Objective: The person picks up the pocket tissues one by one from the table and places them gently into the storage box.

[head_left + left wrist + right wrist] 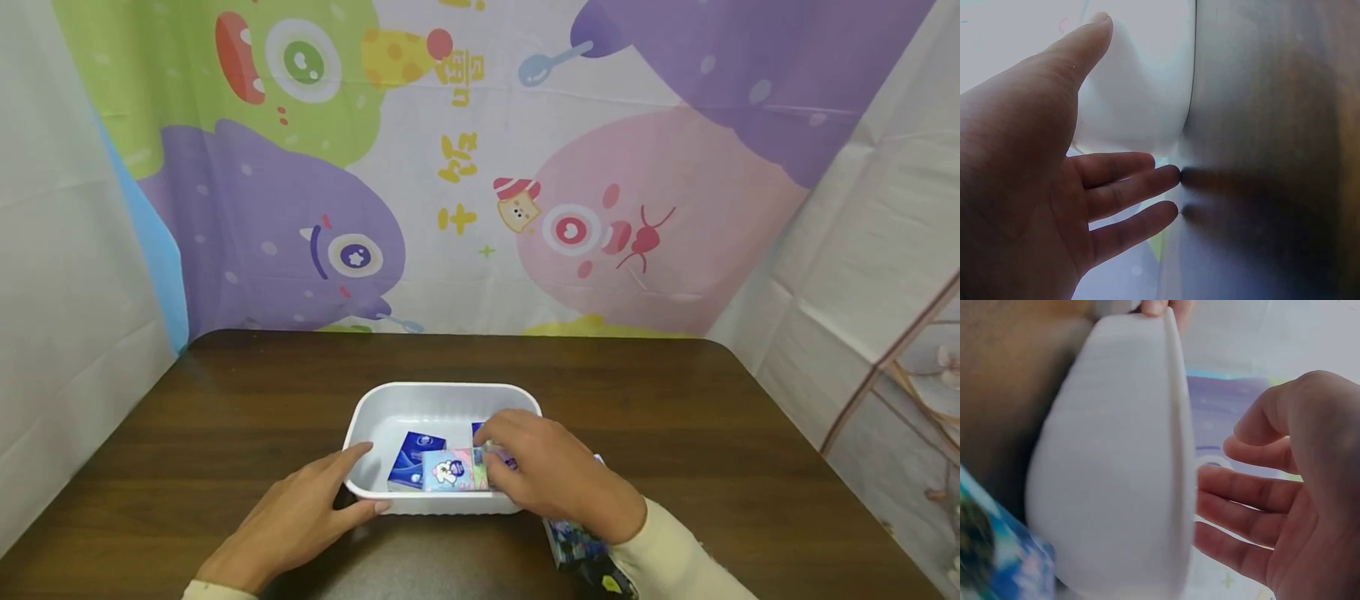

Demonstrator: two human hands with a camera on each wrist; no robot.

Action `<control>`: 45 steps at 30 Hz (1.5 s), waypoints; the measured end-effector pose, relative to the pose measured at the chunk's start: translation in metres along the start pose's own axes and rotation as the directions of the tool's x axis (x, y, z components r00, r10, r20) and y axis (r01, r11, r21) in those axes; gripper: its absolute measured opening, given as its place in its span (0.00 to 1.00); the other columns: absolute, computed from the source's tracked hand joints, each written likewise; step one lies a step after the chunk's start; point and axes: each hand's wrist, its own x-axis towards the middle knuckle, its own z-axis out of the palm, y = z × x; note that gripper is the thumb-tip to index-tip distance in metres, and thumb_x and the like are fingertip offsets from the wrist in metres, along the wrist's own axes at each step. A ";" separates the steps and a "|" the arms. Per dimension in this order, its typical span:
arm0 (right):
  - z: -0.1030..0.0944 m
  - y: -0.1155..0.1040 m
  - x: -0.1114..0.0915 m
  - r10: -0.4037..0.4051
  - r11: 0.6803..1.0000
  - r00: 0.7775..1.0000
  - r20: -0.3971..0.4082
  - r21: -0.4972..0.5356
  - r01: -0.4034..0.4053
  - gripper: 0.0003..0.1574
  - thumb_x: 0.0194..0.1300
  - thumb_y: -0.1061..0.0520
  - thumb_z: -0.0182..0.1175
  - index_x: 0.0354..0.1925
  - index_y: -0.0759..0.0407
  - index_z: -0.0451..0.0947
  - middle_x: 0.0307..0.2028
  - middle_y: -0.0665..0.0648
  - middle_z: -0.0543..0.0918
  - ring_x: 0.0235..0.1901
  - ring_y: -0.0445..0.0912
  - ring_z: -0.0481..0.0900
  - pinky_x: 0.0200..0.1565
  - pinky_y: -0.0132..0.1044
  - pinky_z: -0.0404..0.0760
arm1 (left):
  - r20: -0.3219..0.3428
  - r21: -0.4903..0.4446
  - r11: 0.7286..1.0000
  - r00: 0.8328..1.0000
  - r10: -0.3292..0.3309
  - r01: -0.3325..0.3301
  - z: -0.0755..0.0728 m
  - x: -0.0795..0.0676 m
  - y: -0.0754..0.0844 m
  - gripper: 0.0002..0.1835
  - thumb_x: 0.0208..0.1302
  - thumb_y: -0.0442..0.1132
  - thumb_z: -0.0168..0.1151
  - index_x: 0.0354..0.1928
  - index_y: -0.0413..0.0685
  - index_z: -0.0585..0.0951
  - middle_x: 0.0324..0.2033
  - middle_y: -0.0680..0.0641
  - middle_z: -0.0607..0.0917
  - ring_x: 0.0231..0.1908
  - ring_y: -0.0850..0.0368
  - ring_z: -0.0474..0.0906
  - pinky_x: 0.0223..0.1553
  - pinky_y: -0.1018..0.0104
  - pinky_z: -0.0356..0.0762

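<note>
A white plastic bin point(442, 505) stands on the table with several small packs inside. A dark blue tissue pack point(408, 460) lies at its left, partly under a light blue and pink pack with a cartoon animal point(447, 472). More packs at the bin's right side are mostly hidden by my right hand point(551, 467). That hand reaches over the right rim with loosely bent fingers, and nothing shows between them in the right wrist view. My left hand point(303, 508) spreads around the bin's front left corner, thumb at the front rim point(1147, 75), fingers straight along the side.
Right of the bin, partly beneath my right forearm, lies a blue-green patterned pack point(573, 542). A black item with a yellow mark point(609, 581) is close to it. The brown table point(262, 400) ends at a cartoon-printed curtain point(450, 275).
</note>
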 end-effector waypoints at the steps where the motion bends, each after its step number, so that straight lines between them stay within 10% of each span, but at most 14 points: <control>1: -0.002 0.001 -0.001 0.005 1.000 1.000 0.002 -0.002 -0.005 0.11 0.65 0.55 0.60 0.46 0.53 0.83 0.45 0.47 0.84 0.47 0.39 0.80 0.52 0.38 0.80 | 0.002 -0.001 1.000 1.000 -0.001 0.001 0.000 0.000 0.000 0.49 0.56 0.80 0.54 0.70 0.52 0.72 0.61 0.41 0.79 0.59 0.39 0.77 0.53 0.36 0.74; 23: -0.029 0.030 -0.030 0.202 0.966 0.979 -0.005 -0.164 -0.200 0.11 0.66 0.52 0.62 0.46 0.50 0.84 0.43 0.44 0.84 0.42 0.39 0.81 0.44 0.42 0.82 | 0.020 -0.012 1.000 1.000 -0.003 0.003 -0.001 0.001 -0.001 0.50 0.56 0.80 0.54 0.71 0.54 0.72 0.62 0.41 0.78 0.60 0.40 0.76 0.54 0.36 0.74; 45: -0.041 0.042 -0.042 0.387 0.921 0.850 0.356 -0.190 -0.340 0.20 0.63 0.53 0.63 0.54 0.54 0.81 0.45 0.51 0.82 0.46 0.49 0.80 0.48 0.53 0.79 | 0.012 0.003 1.000 1.000 0.004 -0.004 -0.001 0.001 -0.001 0.50 0.56 0.81 0.52 0.70 0.52 0.72 0.61 0.40 0.79 0.59 0.39 0.77 0.52 0.36 0.75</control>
